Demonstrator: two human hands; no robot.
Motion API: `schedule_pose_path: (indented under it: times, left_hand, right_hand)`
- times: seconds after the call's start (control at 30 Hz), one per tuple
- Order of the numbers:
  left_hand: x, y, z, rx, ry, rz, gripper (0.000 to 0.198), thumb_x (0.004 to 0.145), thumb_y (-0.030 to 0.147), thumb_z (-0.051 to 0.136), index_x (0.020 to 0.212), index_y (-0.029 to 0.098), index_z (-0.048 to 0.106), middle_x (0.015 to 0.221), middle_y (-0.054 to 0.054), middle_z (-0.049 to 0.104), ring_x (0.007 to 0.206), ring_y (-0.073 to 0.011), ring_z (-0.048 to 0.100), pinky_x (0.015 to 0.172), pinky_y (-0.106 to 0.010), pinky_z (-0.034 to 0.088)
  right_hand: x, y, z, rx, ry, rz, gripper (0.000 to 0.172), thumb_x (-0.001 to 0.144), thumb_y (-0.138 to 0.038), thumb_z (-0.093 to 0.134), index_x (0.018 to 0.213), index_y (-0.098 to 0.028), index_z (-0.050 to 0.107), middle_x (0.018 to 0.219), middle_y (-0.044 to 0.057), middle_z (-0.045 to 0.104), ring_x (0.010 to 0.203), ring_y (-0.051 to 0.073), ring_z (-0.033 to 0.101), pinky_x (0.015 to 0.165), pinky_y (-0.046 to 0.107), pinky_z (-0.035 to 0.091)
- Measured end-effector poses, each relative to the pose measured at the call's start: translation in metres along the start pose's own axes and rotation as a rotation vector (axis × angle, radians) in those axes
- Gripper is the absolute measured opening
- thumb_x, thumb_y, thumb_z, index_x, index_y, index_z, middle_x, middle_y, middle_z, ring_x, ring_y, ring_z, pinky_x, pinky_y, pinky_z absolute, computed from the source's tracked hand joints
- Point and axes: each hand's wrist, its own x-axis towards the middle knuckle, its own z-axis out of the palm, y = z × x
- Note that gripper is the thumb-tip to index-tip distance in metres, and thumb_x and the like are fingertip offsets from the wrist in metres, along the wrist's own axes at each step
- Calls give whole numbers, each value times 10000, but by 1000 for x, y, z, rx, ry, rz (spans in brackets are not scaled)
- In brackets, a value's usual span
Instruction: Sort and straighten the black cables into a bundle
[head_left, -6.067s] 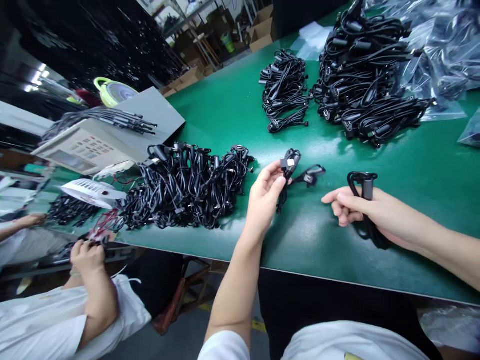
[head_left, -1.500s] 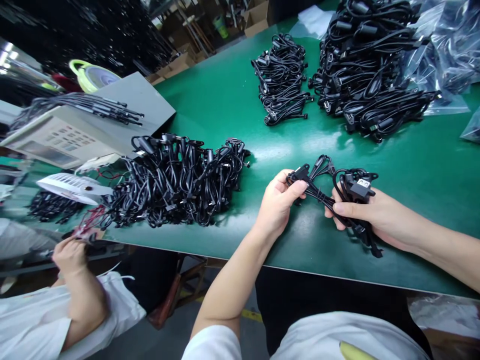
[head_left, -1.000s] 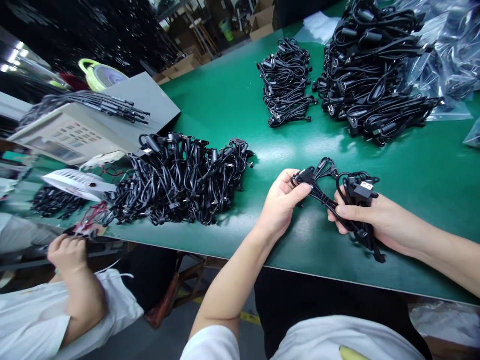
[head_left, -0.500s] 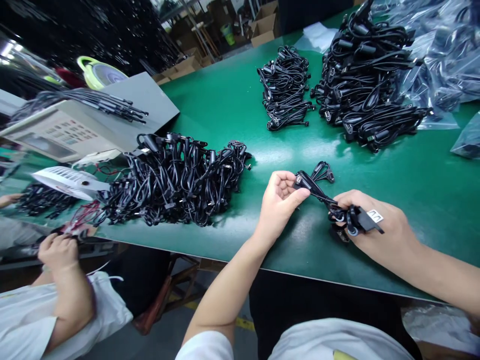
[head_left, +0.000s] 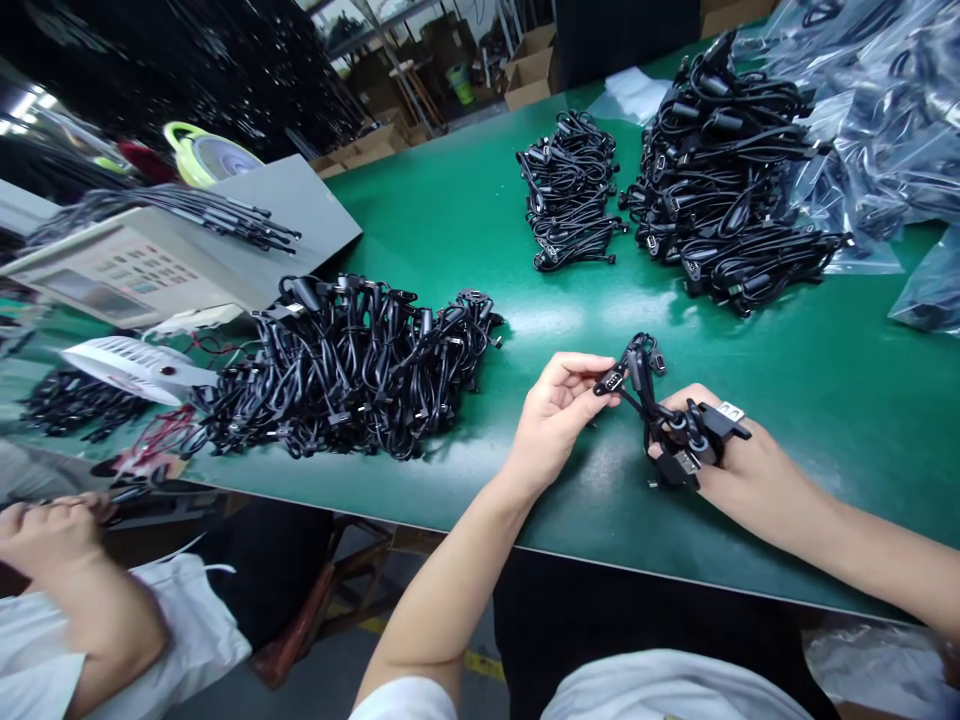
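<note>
A short black cable (head_left: 646,400) with connectors at its ends is held between both hands just above the green table (head_left: 450,200). My left hand (head_left: 551,420) pinches one connector end of it between thumb and fingers. My right hand (head_left: 739,470) grips the coiled rest of the cable, with plugs and a small white label sticking out over my knuckles. A large heap of similar black cables (head_left: 345,365) lies to the left of my left hand.
Two more cable piles (head_left: 574,190) (head_left: 731,180) lie at the far side, with bagged cables (head_left: 870,120) at the right. A beige tester box (head_left: 127,270) and grey board sit at the left. A co-worker's hand (head_left: 45,530) is at the lower left.
My right hand has turned over and gathered the cable into a tighter coil near the table. My left hand has kept its hold on the connector end. The co-worker's hand has moved left.
</note>
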Motion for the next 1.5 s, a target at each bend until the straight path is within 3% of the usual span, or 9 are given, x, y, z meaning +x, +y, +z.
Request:
schedule_pose_path:
  times: [0.17, 0.3, 0.5, 0.6, 0.67, 0.8, 0.97, 1.2, 1.5]
  left_hand:
    - [0, -1, -2, -26, -47, -33, 241, 831, 248, 757, 1059, 225, 681, 1031, -21, 681, 871, -108, 659, 805, -220, 555]
    - [0, -1, -2, -37, -57, -26, 232, 841, 231, 744, 1065, 233, 686, 1037, -17, 675, 865, -101, 654, 805, -212, 544]
    - [-4, -1, 6, 8, -190, -84, 252, 895, 285, 687, 1136, 218, 653, 949, -27, 662, 834, -121, 651, 831, -264, 536]
    - [-7, -1, 10, 59, -183, -120, 379, 888, 314, 699, 1239, 247, 572, 1054, -34, 631, 874, -124, 640, 831, -273, 526]
    - [-9, 1, 14, 95, -205, -193, 422, 843, 305, 751, 1208, 242, 551, 1058, -29, 617, 865, -112, 624, 799, -252, 516]
    - [-16, 6, 23, 188, -452, -432, 359, 760, 292, 824, 1002, 174, 587, 911, -22, 651, 806, -107, 615, 775, -242, 495]
    - [-22, 6, 34, 167, -488, -578, 269, 819, 373, 749, 882, 147, 616, 839, -24, 659, 722, -102, 598, 721, -250, 478]
    - [-21, 5, 32, 464, -293, -331, 268, 835, 378, 715, 782, 180, 543, 692, 42, 537, 610, -77, 446, 593, -218, 357]
    - [-22, 6, 30, 535, -289, -260, 246, 868, 378, 669, 783, 189, 538, 683, 44, 548, 609, -81, 459, 598, -221, 361]
  right_hand:
    - [-6, 2, 3, -41, 21, -122, 131, 893, -162, 525, 960, -261, 472, 875, -17, 613, 704, 172, 548, 666, 301, 434]
    - [-6, 3, 5, 26, 7, -72, 95, 908, -210, 572, 962, -259, 511, 906, -3, 647, 724, 183, 580, 689, 320, 470]
    - [10, 1, 7, 549, 46, 211, 170, 819, -330, 762, 921, -214, 692, 880, 33, 733, 839, 246, 701, 767, 368, 563]
    - [18, -1, 3, 865, 134, 268, 177, 776, -292, 820, 891, -194, 728, 837, 18, 744, 777, 198, 713, 772, 328, 582]
    - [21, -3, -3, 984, 243, 294, 136, 770, -245, 830, 845, -185, 735, 810, 11, 739, 737, 166, 709, 753, 292, 590]
    - [23, -5, -16, 1072, 395, 298, 91, 786, -206, 825, 832, -184, 750, 856, 14, 749, 766, 151, 725, 712, 246, 610]
    - [21, -4, -19, 1134, 377, 271, 83, 803, -226, 823, 845, -202, 756, 882, -3, 746, 808, 138, 731, 727, 218, 614]
    - [25, -3, -23, 1094, 371, 261, 129, 798, -273, 828, 854, -219, 725, 948, -9, 739, 921, 161, 724, 836, 269, 602]
    - [26, -8, -24, 1150, 355, 270, 87, 821, -201, 798, 839, -197, 713, 915, -12, 708, 863, 135, 695, 807, 253, 596]
